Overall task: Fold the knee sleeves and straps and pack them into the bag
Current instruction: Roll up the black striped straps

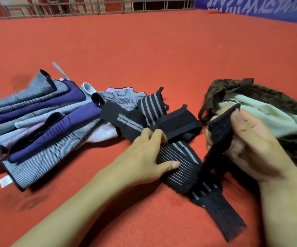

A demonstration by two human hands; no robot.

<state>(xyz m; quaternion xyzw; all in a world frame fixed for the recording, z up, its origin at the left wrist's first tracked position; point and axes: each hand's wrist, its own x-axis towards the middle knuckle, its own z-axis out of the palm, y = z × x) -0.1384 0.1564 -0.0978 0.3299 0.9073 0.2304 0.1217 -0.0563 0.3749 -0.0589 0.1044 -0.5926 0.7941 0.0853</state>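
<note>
A black elastic strap with grey stripes (181,168) is pressed onto the red felt surface (144,50) at lower centre by the left hand (144,155), fingers fairly straight. Its black end (220,132) is clasped by the right hand (251,147), right of centre, beside the camouflage bag with pale green lining (268,111). Folded grey and purple knitted knee sleeves (37,122) are piled at left.

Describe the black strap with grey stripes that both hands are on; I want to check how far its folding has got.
The black strap with grey stripes is a long elastic-looking knit band lying on the red floor in front of the bag. Thin grey lines run along its wide middle part; the near end is plain black and lies flat. The left hand presses on the middle part, thumb on the stripes. The right hand grips the far end, lifted off the floor and blurred. It is not yet folded.
</note>
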